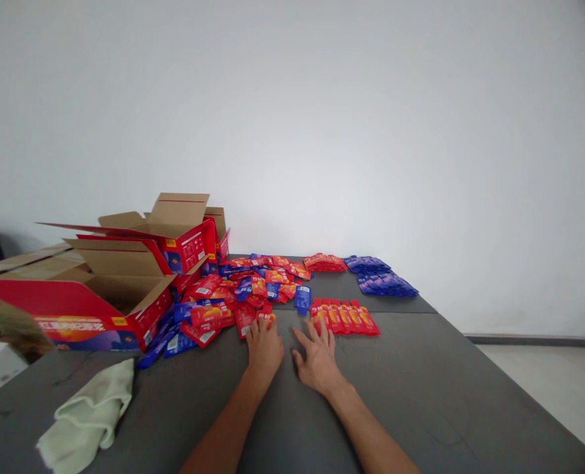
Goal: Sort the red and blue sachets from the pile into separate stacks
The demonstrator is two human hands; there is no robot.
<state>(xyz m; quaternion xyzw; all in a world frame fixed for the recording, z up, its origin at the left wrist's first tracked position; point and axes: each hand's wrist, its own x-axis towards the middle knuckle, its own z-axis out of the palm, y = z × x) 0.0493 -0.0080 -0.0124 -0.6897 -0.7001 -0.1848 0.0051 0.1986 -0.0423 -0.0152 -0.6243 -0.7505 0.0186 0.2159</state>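
My left hand [264,349] has its fingers closed over the top of a red sachet [267,316] at the front edge of a loose pile. My right hand [318,359] lies low over the table with fingers spread, its tips at the left end of an overlapping row of red sachets [349,318]. A blue sachet [303,298] lies flat just behind, between the hands. The mixed pile of red and blue sachets [213,315] spreads to the left of my left hand.
Open red cartons [95,326] stand at the left on the dark table [184,408]. A pale green cloth [92,415] lies crumpled at front left. Farther back are a stack of red sachets [325,263] and stacked blue sachets [386,284], near a white wall [352,131].
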